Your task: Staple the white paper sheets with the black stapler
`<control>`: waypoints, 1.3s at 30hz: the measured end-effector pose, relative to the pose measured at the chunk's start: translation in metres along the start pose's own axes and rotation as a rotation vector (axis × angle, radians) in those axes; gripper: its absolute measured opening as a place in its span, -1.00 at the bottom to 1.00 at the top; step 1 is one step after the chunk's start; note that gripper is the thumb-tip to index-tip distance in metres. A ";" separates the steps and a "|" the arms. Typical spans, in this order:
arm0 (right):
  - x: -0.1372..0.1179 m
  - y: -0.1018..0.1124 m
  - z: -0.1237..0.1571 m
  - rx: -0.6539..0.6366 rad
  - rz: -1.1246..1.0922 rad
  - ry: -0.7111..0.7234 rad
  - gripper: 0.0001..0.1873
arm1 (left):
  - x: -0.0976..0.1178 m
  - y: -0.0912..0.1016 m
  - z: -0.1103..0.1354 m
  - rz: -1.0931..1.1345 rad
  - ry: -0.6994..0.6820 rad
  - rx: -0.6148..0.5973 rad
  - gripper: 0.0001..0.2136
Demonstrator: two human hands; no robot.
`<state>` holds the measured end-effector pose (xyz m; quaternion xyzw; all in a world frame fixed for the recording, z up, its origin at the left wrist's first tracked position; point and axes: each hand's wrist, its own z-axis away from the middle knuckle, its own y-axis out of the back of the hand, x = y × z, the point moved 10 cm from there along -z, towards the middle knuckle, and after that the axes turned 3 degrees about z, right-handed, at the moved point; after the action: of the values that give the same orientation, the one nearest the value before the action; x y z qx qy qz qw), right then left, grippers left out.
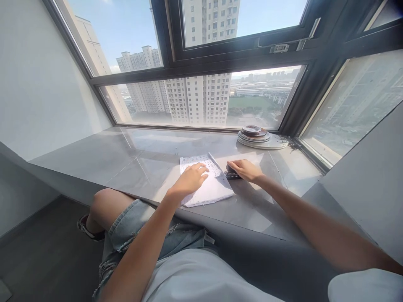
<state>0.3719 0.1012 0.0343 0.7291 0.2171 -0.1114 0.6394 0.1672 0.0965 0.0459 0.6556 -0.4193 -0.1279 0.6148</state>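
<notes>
A white printed sheet of paper lies on the grey stone window ledge. My left hand rests flat on the paper, fingers stretched out. My right hand lies just right of the sheet, its fingers curled over a small dark object at the paper's edge. What that object is I cannot make out.
A stack of round plates stands at the back right of the ledge by the window frame. My bare knee in denim shorts is below the ledge's front edge. A white wall closes the left side.
</notes>
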 end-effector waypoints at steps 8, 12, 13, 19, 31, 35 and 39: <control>-0.002 0.001 0.001 0.018 0.053 0.000 -0.40 | 0.038 -0.067 -0.002 0.030 -0.093 -0.245 -0.46; -0.002 0.002 0.002 0.028 0.053 0.001 -0.40 | 0.037 -0.070 0.001 0.055 -0.146 -0.272 -0.47; -0.002 0.002 0.002 0.026 0.051 0.001 -0.40 | 0.039 -0.069 0.001 0.053 -0.164 -0.279 -0.47; -0.004 0.002 0.002 0.025 0.061 -0.012 -0.41 | 0.045 -0.065 -0.001 0.012 -0.224 -0.275 -0.50; -0.004 0.002 0.003 0.044 0.129 -0.058 -0.42 | 0.048 -0.070 -0.008 0.071 -0.199 -0.295 -0.48; -0.004 0.002 0.003 0.046 0.147 -0.064 -0.42 | 0.049 -0.074 -0.010 0.074 -0.207 -0.294 -0.48; -0.005 0.001 0.004 0.064 0.151 -0.068 -0.43 | 0.050 -0.074 -0.011 0.070 -0.217 -0.292 -0.49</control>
<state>0.3686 0.0965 0.0370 0.7592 0.1362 -0.0946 0.6294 0.2342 0.0610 -0.0017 0.5268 -0.4827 -0.2361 0.6586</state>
